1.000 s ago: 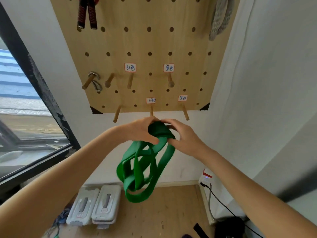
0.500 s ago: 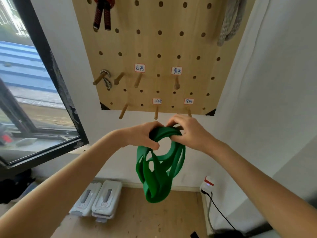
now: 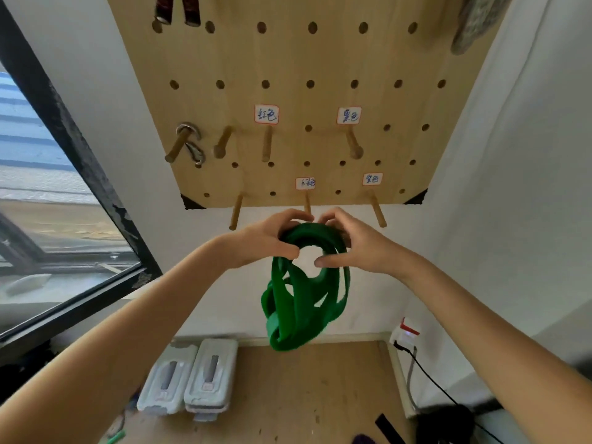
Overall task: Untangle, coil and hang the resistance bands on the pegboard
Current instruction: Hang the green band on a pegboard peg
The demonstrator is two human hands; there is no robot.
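A green resistance band [image 3: 304, 299], folded into several loops, hangs in front of the wall below the wooden pegboard [image 3: 304, 75]. My left hand [image 3: 266, 241] grips the coil's top on its left side. My right hand [image 3: 355, 245] pinches the top on the right, so the loops gape open between both hands. The top of the coil sits just under the tip of the bottom-middle wooden peg [image 3: 307, 205], which carries a small handwritten label [image 3: 305, 183]. Whether the band touches that peg is hidden by my fingers.
Other bare labelled pegs [image 3: 378, 213] stick out of the board, and a metal carabiner [image 3: 192, 145] hangs at its left. Red-black handles [image 3: 177, 9] and a grey band [image 3: 471, 24] hang at the top. A window is left, grey boxes [image 3: 192, 379] and a wall socket [image 3: 407, 334] below.
Both hands have lifted the green coil closer to the bottom-middle peg and spread its top into a wider opening. The hanging loops have swung and bunched together.
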